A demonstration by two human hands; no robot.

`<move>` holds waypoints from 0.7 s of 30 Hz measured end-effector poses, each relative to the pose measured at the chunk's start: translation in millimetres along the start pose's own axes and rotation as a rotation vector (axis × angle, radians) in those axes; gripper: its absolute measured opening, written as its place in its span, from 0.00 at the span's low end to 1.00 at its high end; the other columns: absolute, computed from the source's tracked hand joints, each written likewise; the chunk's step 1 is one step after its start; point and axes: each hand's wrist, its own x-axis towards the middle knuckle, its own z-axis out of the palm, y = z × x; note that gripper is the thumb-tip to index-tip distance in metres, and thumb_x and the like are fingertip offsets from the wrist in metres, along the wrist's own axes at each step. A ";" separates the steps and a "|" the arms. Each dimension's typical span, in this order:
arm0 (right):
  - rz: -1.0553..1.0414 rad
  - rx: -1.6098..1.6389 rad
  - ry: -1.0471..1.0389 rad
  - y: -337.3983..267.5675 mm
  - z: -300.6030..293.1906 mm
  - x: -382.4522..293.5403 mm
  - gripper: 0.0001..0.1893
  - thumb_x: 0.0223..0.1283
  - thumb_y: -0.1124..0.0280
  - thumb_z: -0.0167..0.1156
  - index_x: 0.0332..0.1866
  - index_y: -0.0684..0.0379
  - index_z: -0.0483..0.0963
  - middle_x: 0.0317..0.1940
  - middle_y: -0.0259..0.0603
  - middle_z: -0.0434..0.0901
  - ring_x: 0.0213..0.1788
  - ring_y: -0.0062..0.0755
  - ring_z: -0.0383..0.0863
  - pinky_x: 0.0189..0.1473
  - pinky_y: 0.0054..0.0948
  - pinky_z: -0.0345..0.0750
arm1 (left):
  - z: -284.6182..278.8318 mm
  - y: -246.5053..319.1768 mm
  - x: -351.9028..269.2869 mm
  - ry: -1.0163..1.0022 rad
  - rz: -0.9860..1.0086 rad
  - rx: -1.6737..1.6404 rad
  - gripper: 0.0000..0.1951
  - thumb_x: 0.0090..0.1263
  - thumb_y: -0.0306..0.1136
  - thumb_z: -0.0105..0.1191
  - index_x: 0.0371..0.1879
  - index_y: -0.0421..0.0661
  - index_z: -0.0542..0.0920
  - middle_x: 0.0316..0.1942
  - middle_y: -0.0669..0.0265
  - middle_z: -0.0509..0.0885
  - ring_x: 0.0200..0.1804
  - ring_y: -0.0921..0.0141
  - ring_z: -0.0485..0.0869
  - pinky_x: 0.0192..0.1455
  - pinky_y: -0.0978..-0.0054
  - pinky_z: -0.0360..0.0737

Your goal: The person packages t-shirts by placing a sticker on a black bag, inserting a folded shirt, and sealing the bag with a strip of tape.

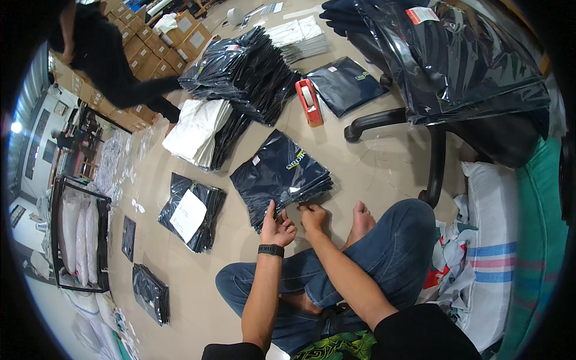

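A stack of folded navy garments in clear plastic bags (281,173) lies on the floor just before my crossed legs. My left hand (279,227), with a black band on its wrist, is at the near left edge of this stack, thumb up and fingers curled; whether it pinches a bag is unclear. My right hand (312,216) is at the near right edge, fingers bent inward, their tips partly hidden. Beyond the stack stands a red tape dispenser (309,103) beside another bagged navy garment (344,85). To the left, a white paper sheet (189,216) rests on a bagged dark stack (211,202).
Tall piles of bagged dark garments (238,67) and white garments (195,130) stand ahead. A black wheeled chair base (434,157) is at the right, near white sacks (490,252). A person in dark clothes (108,58) is at the upper left by cardboard boxes (148,54).
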 end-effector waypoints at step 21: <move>0.069 -0.312 -0.109 -70.8 -16.0 26.7 0.20 0.52 0.69 0.73 0.43 0.74 0.77 0.35 0.49 0.83 0.28 0.37 0.84 0.22 0.33 0.78 | -90.8 21.9 -16.3 -0.033 0.376 0.683 0.09 0.72 0.33 0.57 0.45 0.43 0.83 0.35 0.72 0.85 0.28 0.80 0.77 0.24 0.84 0.73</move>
